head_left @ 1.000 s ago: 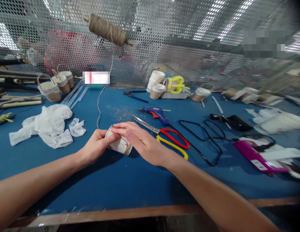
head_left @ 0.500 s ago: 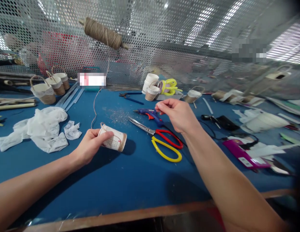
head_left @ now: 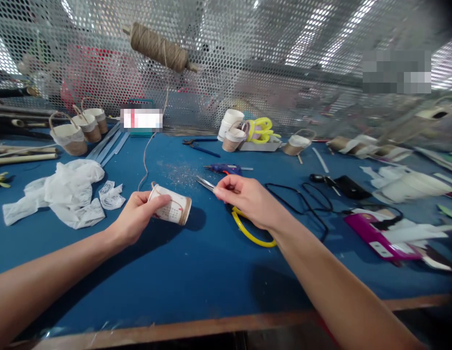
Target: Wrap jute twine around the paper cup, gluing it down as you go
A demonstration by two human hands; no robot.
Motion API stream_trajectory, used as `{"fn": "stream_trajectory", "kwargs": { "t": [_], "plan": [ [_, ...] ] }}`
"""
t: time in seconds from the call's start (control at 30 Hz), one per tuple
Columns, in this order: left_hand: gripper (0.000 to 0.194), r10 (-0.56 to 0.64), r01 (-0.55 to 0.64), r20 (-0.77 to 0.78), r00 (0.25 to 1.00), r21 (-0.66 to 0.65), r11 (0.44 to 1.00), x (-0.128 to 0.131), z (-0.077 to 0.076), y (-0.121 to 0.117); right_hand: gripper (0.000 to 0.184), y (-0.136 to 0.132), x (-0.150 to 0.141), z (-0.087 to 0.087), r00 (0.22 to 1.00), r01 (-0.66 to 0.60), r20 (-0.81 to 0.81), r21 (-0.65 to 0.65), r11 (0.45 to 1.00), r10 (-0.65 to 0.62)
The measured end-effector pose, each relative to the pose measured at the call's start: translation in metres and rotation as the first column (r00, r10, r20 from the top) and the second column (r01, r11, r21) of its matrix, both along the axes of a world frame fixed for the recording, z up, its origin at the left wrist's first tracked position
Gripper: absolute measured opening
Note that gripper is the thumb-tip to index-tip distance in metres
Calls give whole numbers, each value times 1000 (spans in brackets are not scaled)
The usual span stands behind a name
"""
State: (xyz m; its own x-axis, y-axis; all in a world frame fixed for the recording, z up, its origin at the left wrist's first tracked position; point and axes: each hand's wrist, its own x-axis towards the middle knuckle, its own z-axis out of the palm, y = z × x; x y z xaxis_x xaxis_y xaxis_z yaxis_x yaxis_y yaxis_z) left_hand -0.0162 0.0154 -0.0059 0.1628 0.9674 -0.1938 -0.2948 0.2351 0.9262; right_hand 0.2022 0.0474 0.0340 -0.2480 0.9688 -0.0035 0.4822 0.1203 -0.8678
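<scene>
My left hand (head_left: pixel 133 216) is closed around a small white paper cup (head_left: pixel 175 209) tipped on its side, its brown-banded end facing right. A thin twine (head_left: pixel 146 163) runs down to the cup's rim near my fingers, and a strand crosses the printed side. My right hand (head_left: pixel 244 197) hovers over the scissors (head_left: pixel 253 236), thumb and forefinger pinched together; anything between them is too small to make out. The red handle and pivot are hidden behind this hand, while the blade tips and yellow handle show. Just beyond lies a blue glue gun (head_left: pixel 223 168).
A twine spool (head_left: pixel 158 47) hangs on the mesh. White lace (head_left: pixel 71 192) lies left, below small handled cups (head_left: pixel 70 140). Pliers (head_left: pixel 202 145) and a yellow coil (head_left: pixel 261 130) are at the back. A purple power strip (head_left: pixel 381 236) and black cable (head_left: pixel 299 194) lie right.
My right hand has moved down and left from beside the glue gun to over the scissors. The left hand keeps hold of the cup. The view has shifted slightly.
</scene>
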Motion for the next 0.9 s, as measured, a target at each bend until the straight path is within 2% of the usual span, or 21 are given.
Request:
{"fn": "stream_trajectory", "kwargs": {
  "t": [0.2,0.4,0.63,0.9],
  "plan": [
    [12,2,-2,-1,1000,-15,1000,1,0,1,17,-3,-4,-8,977,-146,-173,-141,979,121],
    [12,-6,6,6,1000,2,1000,-1,-2,2,16,-3,-5,-12,953,-178,-280,-197,964,118],
    [12,-12,12,12,1000,3,1000,0,-3,3,17,-6,-6,-17,951,-188,-293,-281,941,102],
    [11,-7,7,16,1000,-3,1000,0,-2,2,17,-11,-9,-14,969,-180,-214,-286,941,121]
  ]
}}
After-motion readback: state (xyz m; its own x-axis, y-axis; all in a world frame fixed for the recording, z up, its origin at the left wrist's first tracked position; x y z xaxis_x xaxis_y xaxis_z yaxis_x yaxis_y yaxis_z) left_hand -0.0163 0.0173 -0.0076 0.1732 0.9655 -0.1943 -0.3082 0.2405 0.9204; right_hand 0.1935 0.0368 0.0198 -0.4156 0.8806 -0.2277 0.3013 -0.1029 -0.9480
